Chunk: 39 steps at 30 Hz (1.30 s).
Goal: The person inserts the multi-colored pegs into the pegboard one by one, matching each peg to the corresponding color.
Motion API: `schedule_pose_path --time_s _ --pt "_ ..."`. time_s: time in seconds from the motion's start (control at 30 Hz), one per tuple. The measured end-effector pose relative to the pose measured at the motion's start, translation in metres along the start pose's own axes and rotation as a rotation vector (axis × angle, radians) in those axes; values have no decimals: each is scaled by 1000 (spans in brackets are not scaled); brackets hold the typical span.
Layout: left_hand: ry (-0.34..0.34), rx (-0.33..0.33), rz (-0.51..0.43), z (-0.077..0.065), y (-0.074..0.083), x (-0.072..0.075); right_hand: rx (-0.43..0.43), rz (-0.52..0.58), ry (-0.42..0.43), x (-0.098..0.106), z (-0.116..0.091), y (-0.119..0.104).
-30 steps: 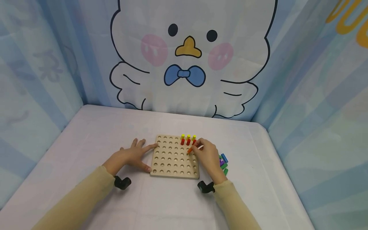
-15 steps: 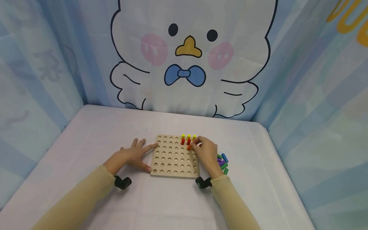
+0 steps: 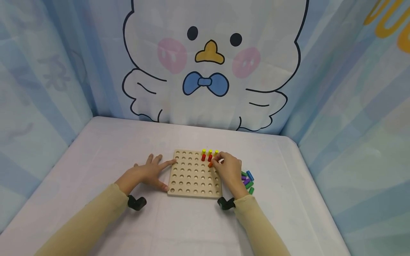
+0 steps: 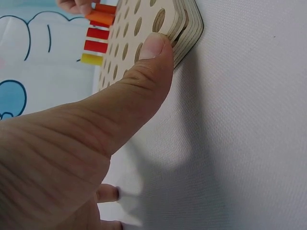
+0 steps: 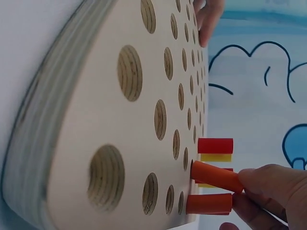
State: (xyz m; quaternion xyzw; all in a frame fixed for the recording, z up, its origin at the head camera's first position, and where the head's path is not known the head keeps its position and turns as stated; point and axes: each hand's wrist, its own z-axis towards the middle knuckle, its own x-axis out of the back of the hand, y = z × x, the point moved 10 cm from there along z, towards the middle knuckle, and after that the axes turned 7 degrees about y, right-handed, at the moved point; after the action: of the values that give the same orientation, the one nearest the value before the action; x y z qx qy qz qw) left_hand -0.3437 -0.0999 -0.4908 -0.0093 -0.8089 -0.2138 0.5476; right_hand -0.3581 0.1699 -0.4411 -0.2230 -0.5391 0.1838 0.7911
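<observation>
My right hand (image 3: 229, 172) pinches an orange peg (image 5: 218, 176) between thumb and fingers. The peg leans, its lower end at a hole in the square wooden pegboard (image 3: 195, 180); how deep it sits I cannot tell. Beside it, a second orange peg (image 5: 209, 203) stands in the board, hidden by the hand in the head view. Red pegs (image 3: 203, 157) and a row of yellow pegs (image 3: 210, 152) stand upright behind. With fingers spread, my left hand (image 3: 145, 175) touches the board's left side; its thumb (image 4: 153, 52) rests on the near corner.
Loose green (image 3: 249, 185), purple (image 3: 246, 181) and blue pegs (image 3: 250, 175) lie on the white tabletop (image 3: 179, 227) to the right of the board, partly behind the right hand. A curtain with a cartoon bird (image 3: 205, 110) hangs behind the table.
Over the last second my right hand has shifted slightly away from me, bringing the orange peg to a hole further back. In the last half second it barely moves. The left hand stays put.
</observation>
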Motion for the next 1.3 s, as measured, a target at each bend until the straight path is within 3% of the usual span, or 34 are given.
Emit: schedule_pose_path --time_s 0.77,1.1,1.3 --pt "-4 6 7 4 -3 -6 8 -8 -24 1 -9 -2" --pt "-3 10 9 3 -3 -3 -35 -6 -32 17 -15 14" --pt "-5 9 4 2 -2 -4 -67 -32 -99 23 -18 23"
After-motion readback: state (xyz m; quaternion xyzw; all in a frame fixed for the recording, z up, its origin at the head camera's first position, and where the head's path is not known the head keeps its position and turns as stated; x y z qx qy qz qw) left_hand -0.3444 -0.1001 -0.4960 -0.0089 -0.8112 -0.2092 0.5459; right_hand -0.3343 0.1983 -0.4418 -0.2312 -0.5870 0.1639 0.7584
